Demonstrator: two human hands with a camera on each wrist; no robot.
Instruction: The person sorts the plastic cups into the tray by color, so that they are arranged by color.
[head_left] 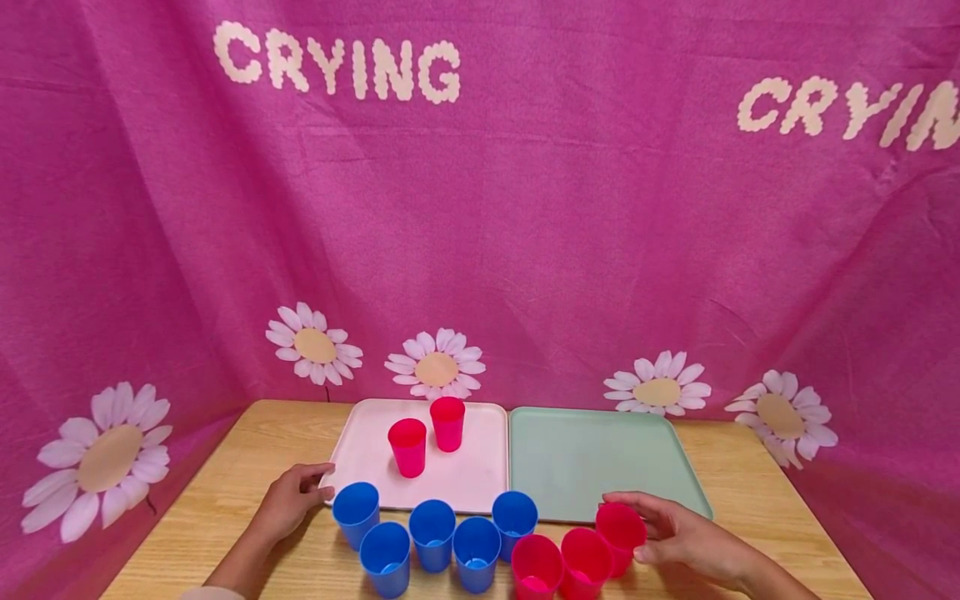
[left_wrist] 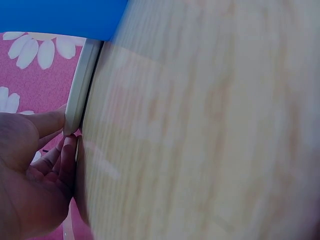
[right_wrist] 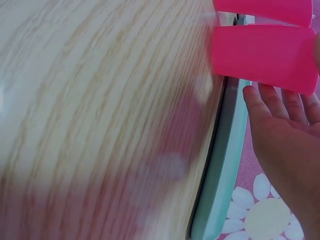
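right hand grasping rightmost red tumbler, standing on wood table just before mint-green tray | left hand pinching near-left corner of pale-pink tray | risk: sideways pull possibly knocking neighbouring red tumbler; tray jerk possibly toppling its front red tumbler

Smooth plastic cups — glossy wood tabletop — matt cloth

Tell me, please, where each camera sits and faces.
Head: head-worn, facing forward and down at the pink tray and green tray; left hand, right hand, forearms show.
Left wrist: worn there, facing the left hand at the pink tray's corner.
Right wrist: worn there, facing the right hand at the rightmost red cup.
Head and right wrist share that cup and the green tray.
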